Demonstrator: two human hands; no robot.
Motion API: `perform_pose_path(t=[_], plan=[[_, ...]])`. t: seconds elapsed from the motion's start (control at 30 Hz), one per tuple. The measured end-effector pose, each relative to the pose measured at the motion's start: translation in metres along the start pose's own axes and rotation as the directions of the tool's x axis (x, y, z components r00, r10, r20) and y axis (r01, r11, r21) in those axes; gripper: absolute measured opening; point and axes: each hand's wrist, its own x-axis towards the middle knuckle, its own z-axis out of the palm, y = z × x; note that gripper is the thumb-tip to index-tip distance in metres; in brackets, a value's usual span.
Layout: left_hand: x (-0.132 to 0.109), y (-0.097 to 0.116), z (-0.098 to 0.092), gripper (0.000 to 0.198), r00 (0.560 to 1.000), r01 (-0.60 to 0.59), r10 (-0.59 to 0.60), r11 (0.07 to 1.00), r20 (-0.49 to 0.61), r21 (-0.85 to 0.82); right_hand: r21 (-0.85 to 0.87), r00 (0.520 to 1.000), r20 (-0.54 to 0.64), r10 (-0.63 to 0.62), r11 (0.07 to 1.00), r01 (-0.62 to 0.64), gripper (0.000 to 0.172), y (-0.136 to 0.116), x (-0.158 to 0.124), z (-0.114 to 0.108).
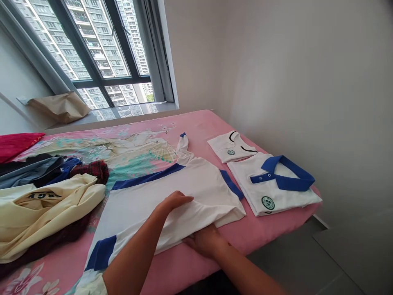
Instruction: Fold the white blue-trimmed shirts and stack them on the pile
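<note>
A white shirt (196, 180) with blue bands lies spread across the bed, one sleeve (183, 143) stretched toward the far side. My left hand (175, 201) is on the middle of the shirt, its fingers closed on the cloth where a crease starts. At the shirt's near edge, my right hand (205, 241) grips the cloth, with some fingertips hidden beneath it. Just right of the shirt lies a folded white polo shirt (245, 186) with a blue collar and a round green badge. Beyond that is a smaller folded white shirt (222, 147) with black trim.
A pile of clothes (52, 205), including a cream garment, covers the bed's left side. The pink bedspread (199, 119) has a printed pattern. A brown paper bag (61, 107) rests on the windowsill. A wall (291, 82) stands along the right, above grey floor tiles (291, 254).
</note>
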Motion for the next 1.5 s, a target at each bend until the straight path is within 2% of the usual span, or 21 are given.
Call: perform_pose_path(t=[0.13, 0.3, 0.47, 0.63, 0.7, 0.77, 0.83, 0.87, 0.93, 1.0, 1.07, 1.13, 1.17, 1.2, 1.27, 1.37, 1.5], plan=[[-0.009, 0.001, 0.012, 0.036, 0.998, -0.010, 0.005, 0.998, -0.063, -0.068, 0.009, 0.999, 0.012, -0.047, 0.999, 0.047, 0.068, -0.004, 0.001, -0.003], [-0.022, 0.000, 0.040, 0.040, 0.968, -0.047, 0.032, 0.997, -0.249, -0.056, -0.019, 0.996, -0.005, -0.094, 0.995, 0.094, 0.058, -0.011, -0.002, -0.006], [-0.026, -0.005, 0.057, 0.041, 0.918, -0.083, 0.065, 0.996, -0.392, -0.029, -0.065, 0.991, -0.130, 0.039, 0.997, -0.048, 0.066, -0.012, -0.017, 0.001], [-0.025, -0.009, 0.060, 0.041, 0.897, -0.114, 0.092, 0.993, -0.433, -0.024, -0.091, 0.945, -0.234, 0.229, 0.962, -0.256, 0.081, -0.004, -0.035, 0.013], [-0.025, -0.009, 0.061, 0.040, 0.893, -0.125, 0.100, 0.992, -0.439, -0.027, -0.081, 0.928, -0.282, 0.242, 0.958, -0.274, 0.075, 0.000, -0.044, 0.012], [-0.025, -0.010, 0.061, 0.040, 0.891, -0.133, 0.105, 0.991, -0.442, -0.033, -0.010, 0.892, -0.379, 0.245, 0.963, -0.269, 0.063, 0.005, -0.052, 0.005], [-0.025, -0.011, 0.062, 0.040, 0.890, -0.139, 0.107, 0.989, -0.443, -0.040, 0.175, 0.823, -0.462, 0.331, 0.943, -0.282, 0.056, 0.011, -0.059, -0.008], [-0.025, -0.011, 0.062, 0.040, 0.890, -0.141, 0.107, 0.989, -0.444, -0.044, 0.293, 0.788, -0.456, 0.415, 0.905, -0.307, 0.055, 0.014, -0.061, -0.016], [-0.024, -0.011, 0.063, 0.039, 0.890, -0.141, 0.104, 0.989, -0.445, -0.052, 0.470, 0.738, -0.364, 0.568, 0.796, -0.381, 0.055, 0.019, -0.062, -0.035], [-0.023, -0.012, 0.064, 0.039, 0.889, -0.140, 0.100, 0.988, -0.446, -0.058, 0.470, 0.708, -0.329, 0.625, 0.759, -0.451, 0.051, 0.025, -0.061, -0.053], [-0.023, -0.012, 0.064, 0.038, 0.889, -0.140, 0.099, 0.988, -0.448, -0.059, 0.333, 0.685, -0.458, 0.566, 0.824, -0.458, 0.036, 0.029, -0.058, -0.069], [-0.023, -0.012, 0.064, 0.039, 0.887, -0.141, 0.101, 0.988, -0.450, -0.056, 0.113, 0.721, -0.582, 0.376, 0.915, -0.386, 0.015, 0.033, -0.055, -0.080], [-0.023, -0.012, 0.064, 0.039, 0.887, -0.143, 0.104, 0.988, -0.451, -0.053, -0.002, 0.762, -0.592, 0.262, 0.945, -0.326, 0.016, 0.035, -0.053, -0.085], [-0.022, -0.012, 0.064, 0.040, 0.886, -0.144, 0.106, 0.988, -0.452, -0.051, -0.104, 0.810, -0.565, 0.156, 0.961, -0.258, 0.027, 0.037, -0.051, -0.088], [-0.022, -0.012, 0.064, 0.040, 0.884, -0.146, 0.109, 0.988, -0.455, -0.046, -0.244, 0.888, -0.460, 0.019, 0.959, -0.146, 0.042, 0.041, -0.046, -0.094], [-0.022, -0.012, 0.064, 0.040, 0.885, -0.146, 0.111, 0.988, -0.452, -0.043, -0.323, 0.932, -0.361, -0.043, 0.943, -0.081, 0.043, 0.051, -0.036, -0.100], [-0.022, -0.011, 0.064, 0.040, 0.891, -0.135, 0.103, 0.990, -0.443, -0.041, -0.361, 0.947, -0.301, -0.114, 0.933, -0.002, 0.022, 0.067, -0.031, -0.103]])
